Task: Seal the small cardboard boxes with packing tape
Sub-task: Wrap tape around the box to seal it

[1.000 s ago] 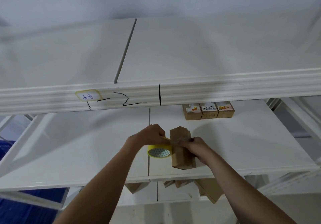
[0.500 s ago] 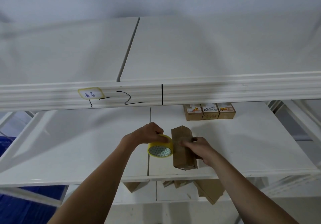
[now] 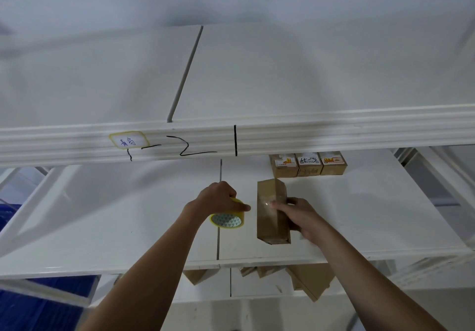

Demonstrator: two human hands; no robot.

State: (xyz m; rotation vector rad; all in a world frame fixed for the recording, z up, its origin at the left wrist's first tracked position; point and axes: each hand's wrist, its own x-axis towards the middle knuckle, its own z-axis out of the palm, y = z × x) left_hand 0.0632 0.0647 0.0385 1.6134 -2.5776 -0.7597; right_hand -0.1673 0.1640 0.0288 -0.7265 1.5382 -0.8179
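A small brown cardboard box (image 3: 271, 224) stands on end on the white middle shelf (image 3: 128, 215), glossy tape across its upper face. My right hand (image 3: 298, 215) grips it from the right side, fingers lying over the taped band. My left hand (image 3: 221, 198) holds a yellow roll of packing tape (image 3: 227, 218) from above, a short gap left of the box. Whether a tape strip still joins roll and box cannot be made out.
Three labelled small boxes (image 3: 308, 164) stand in a row at the back of the shelf. An upper shelf beam (image 3: 334, 132) with marker lines and a label hangs close above. More cardboard boxes (image 3: 308, 276) lie on the lower shelf. Blue crates (image 3: 30, 305) sit lower left.
The tape roll and my left hand have drawn away leftward from the box, opening a gap. My right hand has slid onto the box's side and top.
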